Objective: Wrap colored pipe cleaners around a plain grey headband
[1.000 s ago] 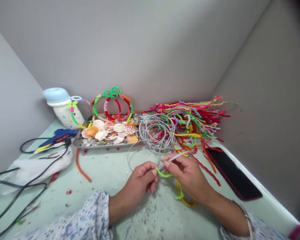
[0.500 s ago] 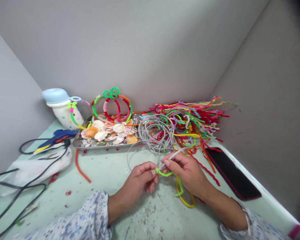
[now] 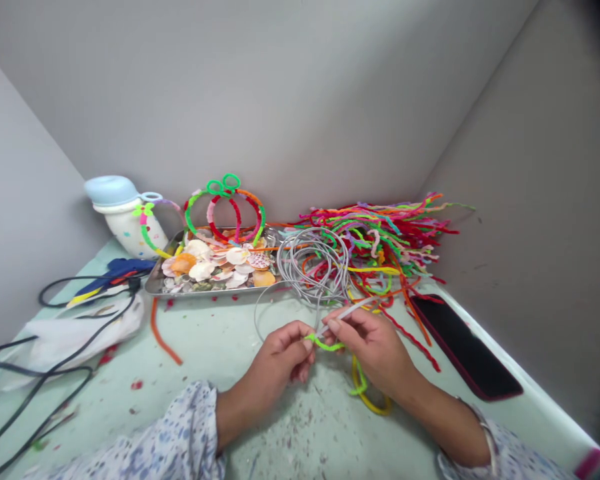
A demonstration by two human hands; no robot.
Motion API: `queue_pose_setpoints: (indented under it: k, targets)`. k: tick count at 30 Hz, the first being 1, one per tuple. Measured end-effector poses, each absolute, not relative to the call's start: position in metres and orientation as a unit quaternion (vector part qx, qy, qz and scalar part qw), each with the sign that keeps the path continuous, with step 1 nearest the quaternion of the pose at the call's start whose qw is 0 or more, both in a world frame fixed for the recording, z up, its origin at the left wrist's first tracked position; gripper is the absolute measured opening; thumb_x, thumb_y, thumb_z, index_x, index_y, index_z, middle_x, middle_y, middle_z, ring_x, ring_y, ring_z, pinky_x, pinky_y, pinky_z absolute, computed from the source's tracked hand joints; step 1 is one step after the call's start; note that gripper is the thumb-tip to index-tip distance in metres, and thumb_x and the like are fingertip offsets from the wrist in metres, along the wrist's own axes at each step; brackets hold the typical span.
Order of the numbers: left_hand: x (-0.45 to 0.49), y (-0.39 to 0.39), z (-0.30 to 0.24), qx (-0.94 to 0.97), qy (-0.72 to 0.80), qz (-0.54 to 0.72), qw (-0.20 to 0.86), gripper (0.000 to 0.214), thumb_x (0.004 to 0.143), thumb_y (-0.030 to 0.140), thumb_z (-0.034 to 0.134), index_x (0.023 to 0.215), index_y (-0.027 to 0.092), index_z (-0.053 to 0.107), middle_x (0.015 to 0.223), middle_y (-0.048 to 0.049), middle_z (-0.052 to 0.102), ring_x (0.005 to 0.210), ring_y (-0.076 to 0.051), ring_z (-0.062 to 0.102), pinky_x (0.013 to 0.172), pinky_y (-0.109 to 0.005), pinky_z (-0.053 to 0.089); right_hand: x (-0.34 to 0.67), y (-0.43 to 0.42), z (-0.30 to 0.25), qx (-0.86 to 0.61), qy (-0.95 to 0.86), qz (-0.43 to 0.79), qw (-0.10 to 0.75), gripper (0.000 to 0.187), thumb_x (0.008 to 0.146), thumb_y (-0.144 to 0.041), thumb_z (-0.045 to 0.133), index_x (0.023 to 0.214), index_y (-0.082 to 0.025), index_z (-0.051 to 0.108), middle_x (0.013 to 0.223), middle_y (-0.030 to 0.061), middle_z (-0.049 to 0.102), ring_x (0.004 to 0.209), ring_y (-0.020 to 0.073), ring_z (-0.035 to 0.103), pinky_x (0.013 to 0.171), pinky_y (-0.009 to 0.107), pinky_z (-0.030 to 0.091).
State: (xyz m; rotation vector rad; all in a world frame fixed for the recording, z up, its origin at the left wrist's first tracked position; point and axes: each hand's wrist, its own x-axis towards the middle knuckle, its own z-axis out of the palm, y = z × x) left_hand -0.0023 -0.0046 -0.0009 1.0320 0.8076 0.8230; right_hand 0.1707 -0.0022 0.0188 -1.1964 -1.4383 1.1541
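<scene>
Between my hands runs a bright green pipe cleaner [image 3: 327,346], its left end pinched by my left hand [image 3: 287,353] between thumb and finger. My right hand [image 3: 373,343] is closed on a thin whitish strip [image 3: 351,309], whose tip meets the green pipe cleaner at my left fingertips. The green length passes under my right fingers, and its bent tail hangs below them. Beside that tail, a yellow loop [image 3: 375,405] shows partly behind my right hand. Just beyond my fingers lies a coil of grey wire [image 3: 313,267].
A metal tray [image 3: 215,294] of seashells stands at the back, with pipe-cleaner rings [image 3: 263,217] over it. A pile of pipe cleaners [image 3: 380,233] lies back right, near a phone [image 3: 467,347]. Leftward are a white bottle [image 3: 130,230], blue-handled pliers [image 3: 113,273], a plastic bag [image 3: 85,333] and black cables [image 3: 45,377].
The green pipe cleaner's end now sticks out a little to the left at my left fingertips. Its hanging tail has shifted slightly. Both hands stay almost in place.
</scene>
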Motion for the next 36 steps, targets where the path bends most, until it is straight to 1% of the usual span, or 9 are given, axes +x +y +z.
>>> queue_pose_setpoints:
  k: [3, 7, 13, 16, 21, 25, 31, 33, 36]
  targets:
    - [-0.0018, -0.0066, -0.0005, 0.513, 0.377, 0.385, 0.669, 0.014, 0.081, 0.029, 0.063, 0.083, 0.017, 0.056, 0.063, 0.0063, 0.044, 0.052, -0.008, 0.036, 0.05, -0.021, 0.028, 0.168, -0.0037, 0.0176, -0.486, -0.566, 0.468, 0.474, 0.027, 0.083, -0.045, 0.065, 0.083, -0.018, 0.068, 0.073, 0.0035, 0.071, 0.067, 0.0181, 0.069, 0.06, 0.028, 0.057]
    - [-0.0002, -0.008, -0.0044, 0.547, 0.419, 0.401, 0.604, 0.013, 0.083, 0.027, 0.064, 0.084, 0.017, 0.055, 0.063, 0.0064, 0.044, 0.055, -0.009, 0.036, 0.053, -0.021, 0.029, 0.1643, -0.0066, 0.0174, -0.496, -0.553, 0.466, 0.481, 0.031, 0.081, -0.049, 0.067, 0.086, -0.018, 0.068, 0.074, 0.0052, 0.074, 0.068, 0.02, 0.071, 0.062, 0.029, 0.058]
    - [0.0014, -0.0073, -0.0079, 0.531, 0.444, 0.427, 0.583, 0.018, 0.08, 0.03, 0.069, 0.082, 0.018, 0.056, 0.062, 0.0065, 0.048, 0.054, -0.009, 0.04, 0.051, -0.02, 0.03, 0.1619, -0.0088, 0.016, -0.505, -0.558, 0.445, 0.486, 0.029, 0.082, -0.047, 0.066, 0.086, -0.019, 0.069, 0.076, 0.006, 0.075, 0.07, 0.0206, 0.072, 0.062, 0.03, 0.058]
    - [0.0009, -0.0072, -0.0081, 0.529, 0.443, 0.436, 0.578, 0.018, 0.08, 0.031, 0.07, 0.081, 0.018, 0.057, 0.063, 0.0057, 0.05, 0.056, -0.01, 0.041, 0.052, -0.021, 0.032, 0.162, -0.0092, 0.016, -0.504, -0.56, 0.443, 0.487, 0.028, 0.083, -0.046, 0.066, 0.086, -0.019, 0.069, 0.079, 0.0066, 0.076, 0.071, 0.0211, 0.072, 0.063, 0.031, 0.058]
    - [-0.0002, -0.0081, -0.0089, 0.538, 0.444, 0.437, 0.567, 0.016, 0.083, 0.031, 0.066, 0.083, 0.017, 0.058, 0.071, 0.0031, 0.054, 0.064, -0.011, 0.046, 0.058, -0.022, 0.036, 0.1618, -0.0091, 0.0182, -0.497, -0.569, 0.432, 0.492, 0.026, 0.083, -0.044, 0.066, 0.085, -0.018, 0.069, 0.078, 0.006, 0.075, 0.071, 0.0204, 0.071, 0.068, 0.031, 0.058]
    - [-0.0003, -0.0088, -0.0081, 0.536, 0.439, 0.434, 0.575, 0.018, 0.086, 0.033, 0.064, 0.083, 0.017, 0.056, 0.071, 0.0038, 0.052, 0.062, -0.01, 0.044, 0.057, -0.022, 0.035, 0.162, -0.0083, 0.0186, -0.498, -0.568, 0.436, 0.489, 0.024, 0.084, -0.042, 0.065, 0.086, -0.018, 0.069, 0.078, 0.0055, 0.074, 0.073, 0.0201, 0.071, 0.069, 0.03, 0.057]
    - [-0.002, -0.0088, -0.006, 0.51, 0.43, 0.433, 0.606, 0.022, 0.082, 0.036, 0.069, 0.079, 0.018, 0.056, 0.062, 0.0068, 0.049, 0.052, -0.008, 0.038, 0.051, -0.02, 0.031, 0.1643, -0.0093, 0.0147, -0.499, -0.584, 0.419, 0.483, 0.023, 0.085, -0.041, 0.064, 0.087, -0.019, 0.07, 0.08, 0.0056, 0.074, 0.073, 0.02, 0.068, 0.064, 0.029, 0.054]
    - [-0.0025, -0.0088, -0.0059, 0.505, 0.423, 0.434, 0.614, 0.024, 0.08, 0.038, 0.07, 0.078, 0.018, 0.056, 0.062, 0.0064, 0.05, 0.052, -0.008, 0.039, 0.051, -0.021, 0.03, 0.1643, -0.0096, 0.0147, -0.494, -0.59, 0.416, 0.484, 0.022, 0.085, -0.039, 0.063, 0.087, -0.019, 0.07, 0.081, 0.005, 0.073, 0.072, 0.0188, 0.067, 0.063, 0.028, 0.054]
    - [-0.0026, -0.0083, -0.0064, 0.501, 0.406, 0.435, 0.629, 0.027, 0.081, 0.041, 0.07, 0.079, 0.017, 0.056, 0.066, 0.004, 0.055, 0.056, -0.009, 0.042, 0.054, -0.021, 0.031, 0.1639, -0.01, 0.0164, -0.491, -0.593, 0.42, 0.482, 0.021, 0.086, -0.038, 0.062, 0.086, -0.018, 0.07, 0.075, 0.0033, 0.07, 0.064, 0.0168, 0.064, 0.058, 0.027, 0.052]
